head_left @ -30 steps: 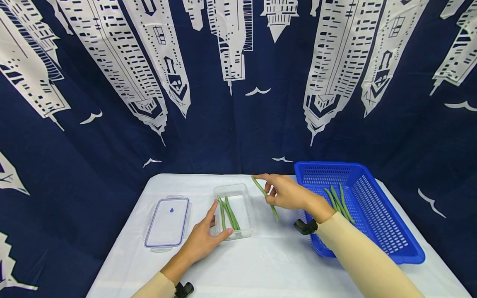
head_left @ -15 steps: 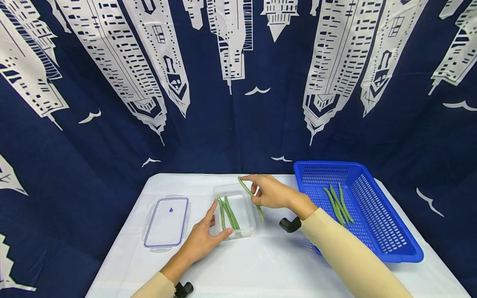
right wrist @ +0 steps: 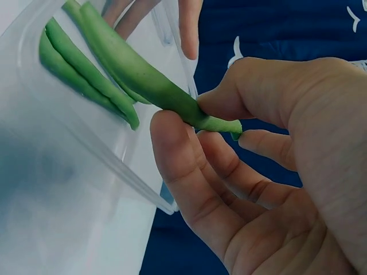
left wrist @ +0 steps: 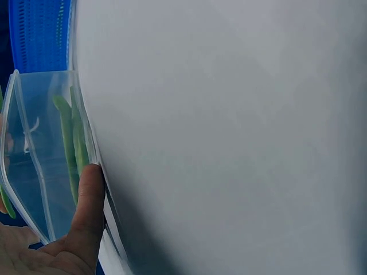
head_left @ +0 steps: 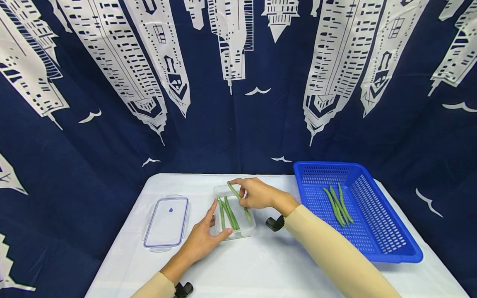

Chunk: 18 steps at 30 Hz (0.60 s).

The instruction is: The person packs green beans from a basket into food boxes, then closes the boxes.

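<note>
My right hand (head_left: 257,193) pinches a green bean (right wrist: 140,74) between thumb and fingers, holding it slantwise over the right side of a clear plastic container (head_left: 244,234). Several other green beans (head_left: 232,213) lie inside, toward the container's left. My left hand (head_left: 203,238) rests against the container's near left corner. Its thumb (left wrist: 90,192) lies straight along the near wall, while the extended fingers (right wrist: 189,28) touch the left side.
A blue plastic basket (head_left: 387,223) stands at the right with several green beans (head_left: 338,205) inside. At the left lies a clear lid (head_left: 167,223) with a blue seal. The white-covered table (head_left: 261,269) meets a dark blue patterned cloth (head_left: 238,132) behind.
My right hand has moved left with the green bean, from between the basket and container to over the container, and a little lower. My left hand has stayed in place.
</note>
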### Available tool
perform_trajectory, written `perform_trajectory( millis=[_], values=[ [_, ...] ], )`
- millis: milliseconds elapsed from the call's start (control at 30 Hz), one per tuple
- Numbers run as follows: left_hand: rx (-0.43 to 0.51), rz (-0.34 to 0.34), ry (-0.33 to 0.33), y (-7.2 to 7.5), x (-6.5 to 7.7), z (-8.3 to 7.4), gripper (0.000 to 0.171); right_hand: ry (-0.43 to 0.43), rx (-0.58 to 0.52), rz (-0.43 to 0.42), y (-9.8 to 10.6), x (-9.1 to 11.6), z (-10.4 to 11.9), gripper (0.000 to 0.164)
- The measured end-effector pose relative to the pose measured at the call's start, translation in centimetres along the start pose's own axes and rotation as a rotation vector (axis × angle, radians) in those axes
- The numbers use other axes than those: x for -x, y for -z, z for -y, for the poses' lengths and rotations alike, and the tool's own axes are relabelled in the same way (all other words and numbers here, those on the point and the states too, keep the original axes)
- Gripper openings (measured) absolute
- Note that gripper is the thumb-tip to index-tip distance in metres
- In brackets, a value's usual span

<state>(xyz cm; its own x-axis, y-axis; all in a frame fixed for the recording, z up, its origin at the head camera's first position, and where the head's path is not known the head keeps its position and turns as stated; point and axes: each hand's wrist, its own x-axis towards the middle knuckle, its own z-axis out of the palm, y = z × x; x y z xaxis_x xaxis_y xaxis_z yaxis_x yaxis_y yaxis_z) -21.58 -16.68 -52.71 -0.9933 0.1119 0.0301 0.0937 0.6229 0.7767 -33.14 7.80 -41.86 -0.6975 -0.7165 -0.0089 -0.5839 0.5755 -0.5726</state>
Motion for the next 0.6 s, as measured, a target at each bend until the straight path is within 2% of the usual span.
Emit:
perform_trajectory(
  millis=[200,433,600],
  values=[
    [-0.004,0.004,0.007,0.0,-0.1,0.1,0.111,-0.052,-0.004,0.041,-0.9,-1.2,0.4,0.079],
    [0.004,0.008,0.016,0.0,0.0,0.2,0.110,-0.060,0.058,0.071,-1.8,-2.3,0.5,0.081],
    [0.004,0.018,0.016,0.0,0.1,0.2,0.109,-0.072,0.048,0.086,-2.3,-2.5,0.4,0.080]
  ],
)
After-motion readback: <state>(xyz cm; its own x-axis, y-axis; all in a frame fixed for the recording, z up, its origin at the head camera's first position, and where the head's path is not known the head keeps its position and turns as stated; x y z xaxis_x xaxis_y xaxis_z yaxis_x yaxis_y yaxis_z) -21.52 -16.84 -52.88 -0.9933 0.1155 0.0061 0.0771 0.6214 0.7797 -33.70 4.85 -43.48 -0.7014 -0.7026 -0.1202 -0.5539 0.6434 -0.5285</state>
